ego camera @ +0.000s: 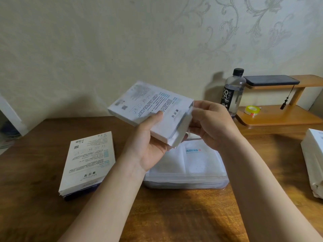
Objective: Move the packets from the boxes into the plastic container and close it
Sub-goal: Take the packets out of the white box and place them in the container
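Overall, one head view; findings follow

1. Left hand (148, 147): raised above the table (174, 215), palm up, grasping a white box (148, 105) from beneath, thumb pressed on the printed top face near its right end
2. Box: held clear of the table, tilted, far end up and to the left. Its right end is open, with the flap (181, 130) hanging down and outward
3. Right hand (211, 123): at the open end of the box, fingers curled and pinched at the flap or at something just inside the mouth. Which of the two it grips cannot be told; the area is blurred
4. Container (185, 182): clear plastic, resting on the table directly below both hands. It is partly hidden by them. White packets (197, 161) lie flat inside, one with a blue printed strip. Whether a lid is on cannot be told
5. Second box (87, 163): lying flat on the table left of the container, apart from it, printed face up, near end slightly open and dark inside
6. Right edge: a stack of white items (312, 163), partly out of frame, well apart from the container
7. Far right, rear: a wooden shelf (279, 117) standing on the table. A roll of tape (251, 110) sits on its lower level; a phone (271, 80) lies on its upper level
8. Bottle (233, 93): dark cap, dark label, upright just beside the shelf's left end, against the wall
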`<state>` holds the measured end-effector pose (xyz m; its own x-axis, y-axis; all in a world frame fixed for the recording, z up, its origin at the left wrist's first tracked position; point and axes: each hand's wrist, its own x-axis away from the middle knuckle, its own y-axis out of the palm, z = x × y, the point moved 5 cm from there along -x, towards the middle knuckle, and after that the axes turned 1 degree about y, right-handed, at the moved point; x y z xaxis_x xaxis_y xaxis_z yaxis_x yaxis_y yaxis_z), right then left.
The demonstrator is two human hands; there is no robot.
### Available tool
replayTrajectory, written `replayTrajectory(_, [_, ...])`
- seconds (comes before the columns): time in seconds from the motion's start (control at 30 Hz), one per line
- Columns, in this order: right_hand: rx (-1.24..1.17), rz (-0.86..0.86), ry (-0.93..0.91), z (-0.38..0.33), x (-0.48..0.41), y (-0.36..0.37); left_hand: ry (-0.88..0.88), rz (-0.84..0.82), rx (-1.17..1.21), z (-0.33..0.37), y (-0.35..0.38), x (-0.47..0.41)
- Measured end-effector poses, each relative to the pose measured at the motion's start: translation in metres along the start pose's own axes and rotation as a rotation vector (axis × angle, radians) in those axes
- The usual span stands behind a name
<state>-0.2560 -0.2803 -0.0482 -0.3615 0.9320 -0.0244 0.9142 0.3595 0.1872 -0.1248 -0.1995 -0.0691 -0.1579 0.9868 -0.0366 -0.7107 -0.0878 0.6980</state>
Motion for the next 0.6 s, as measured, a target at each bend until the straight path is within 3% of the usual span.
replayTrajectory(0.3, [0.017,-0.151,0.063,-0.001,0.002,0.001,-0.057,0.153,0.115,-0.002,-0.008,-0.001])
replayTrajectory(0.5, [0.033,-0.232,-0.039,-0.003,0.002,-0.005,-0.098,0.097,0.147,0.000,-0.003,0.001])
replayTrajectory(0.6, [0.174,-0.192,-0.155,-0.006,0.003,-0.008,-0.146,0.086,0.155,0.001,0.002,0.005])
